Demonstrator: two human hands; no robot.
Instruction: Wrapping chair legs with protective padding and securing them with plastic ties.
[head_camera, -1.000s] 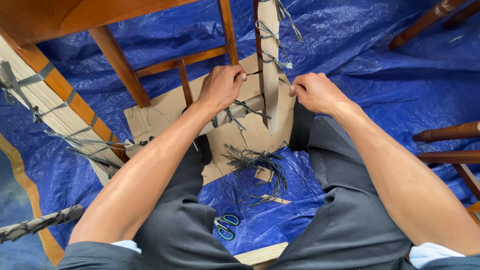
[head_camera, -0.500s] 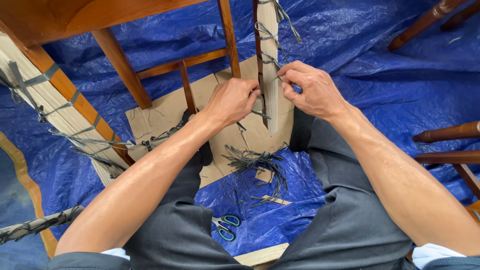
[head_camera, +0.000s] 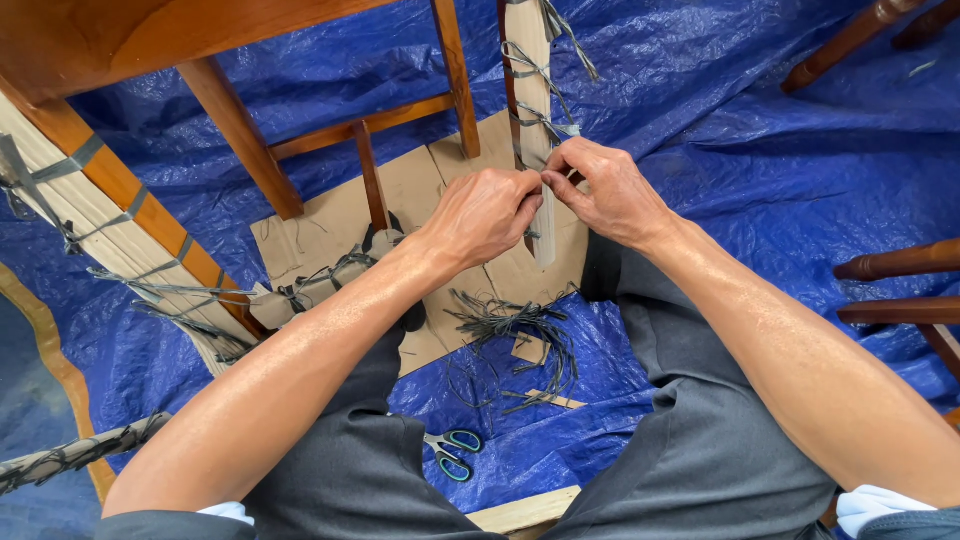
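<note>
My left hand (head_camera: 487, 213) and my right hand (head_camera: 607, 190) meet at a pale wooden slat (head_camera: 531, 95) that stands upright against a brown wooden chair frame (head_camera: 240, 130). Thin grey strips (head_camera: 545, 125) are tied around the slat. Both hands pinch one of these strips between fingertips, just below the tied bands. A loose bundle of the same grey strips (head_camera: 515, 335) lies on the blue tarp between my knees.
Scissors with teal handles (head_camera: 450, 455) lie on the blue tarp (head_camera: 720, 150) near my left thigh. A flat cardboard sheet (head_camera: 330, 240) lies under the chair. A strip-bound chair rail (head_camera: 110, 215) runs at left. More chair legs (head_camera: 890, 262) stick in from the right.
Both hands rose up the slat and came together, from apart at its lower part to pinching a strip higher up.
</note>
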